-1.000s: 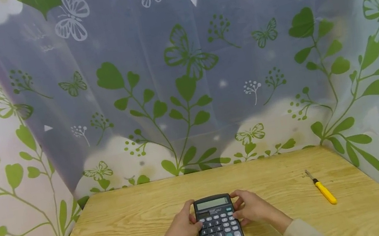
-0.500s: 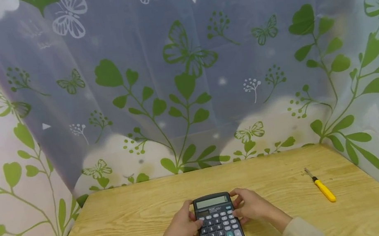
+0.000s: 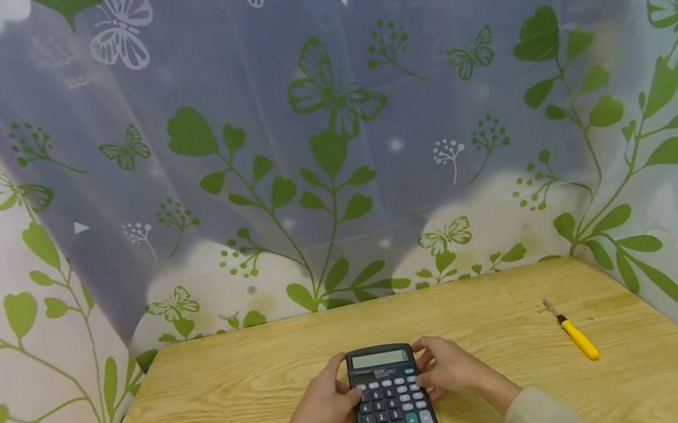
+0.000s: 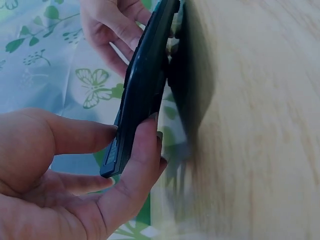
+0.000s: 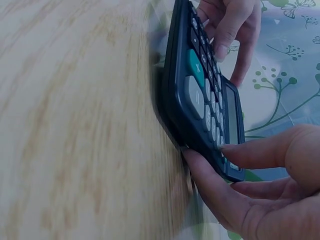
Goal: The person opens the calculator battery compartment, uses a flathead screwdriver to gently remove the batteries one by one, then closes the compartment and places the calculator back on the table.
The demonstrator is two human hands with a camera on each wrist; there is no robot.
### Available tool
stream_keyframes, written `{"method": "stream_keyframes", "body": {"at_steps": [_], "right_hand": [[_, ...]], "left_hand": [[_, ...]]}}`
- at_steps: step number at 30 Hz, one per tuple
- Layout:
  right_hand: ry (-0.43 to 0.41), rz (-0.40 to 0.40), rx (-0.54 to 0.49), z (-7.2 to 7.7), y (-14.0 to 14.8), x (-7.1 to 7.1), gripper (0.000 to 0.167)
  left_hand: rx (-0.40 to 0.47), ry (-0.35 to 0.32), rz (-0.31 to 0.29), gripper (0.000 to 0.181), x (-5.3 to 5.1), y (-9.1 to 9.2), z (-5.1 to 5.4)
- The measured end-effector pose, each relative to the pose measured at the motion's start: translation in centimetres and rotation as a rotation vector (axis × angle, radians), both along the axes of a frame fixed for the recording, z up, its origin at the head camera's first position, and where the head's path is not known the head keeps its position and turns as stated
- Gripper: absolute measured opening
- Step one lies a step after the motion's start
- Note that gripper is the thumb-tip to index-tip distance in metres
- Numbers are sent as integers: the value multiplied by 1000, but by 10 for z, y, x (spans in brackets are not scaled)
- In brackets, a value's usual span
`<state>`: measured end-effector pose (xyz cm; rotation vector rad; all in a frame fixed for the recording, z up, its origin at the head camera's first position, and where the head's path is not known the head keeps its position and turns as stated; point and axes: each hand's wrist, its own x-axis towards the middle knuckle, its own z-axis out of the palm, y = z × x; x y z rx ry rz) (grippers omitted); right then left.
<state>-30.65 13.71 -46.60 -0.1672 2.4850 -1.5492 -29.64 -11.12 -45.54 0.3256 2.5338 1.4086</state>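
Black desktop calculator: left hand pinching nine-o'clock side, right hand three-o'clock; grip unchanged, hold seems settled.

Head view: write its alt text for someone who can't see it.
A person's left hand and right hand grip a calculator by its sides at a wooden table. A yellow-handled tool lies to the right; a butterfly-and-leaf backdrop hangs behind.

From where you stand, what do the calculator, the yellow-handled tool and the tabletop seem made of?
Calculator: probably plastic; smooth, dark, low-sheen casing.
Tool: likely plastic handle, evenly bright yellow; the shaft looks metallic, thin and grey.
Tabletop: smooth wood or wood-print covering; grain shows, either fits.
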Motion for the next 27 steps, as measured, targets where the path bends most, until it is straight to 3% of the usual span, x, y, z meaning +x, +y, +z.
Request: {"method": "stream_keyframes", "body": {"at_steps": [8, 27], "right_hand": [[-13, -2, -8, -1, 1, -2, 53], [-59, -3, -24, 0, 2, -3, 55]], "left_hand": [[52, -33, -35, 75, 3, 0, 8], [82, -16, -56, 75, 2, -2, 8]]}}
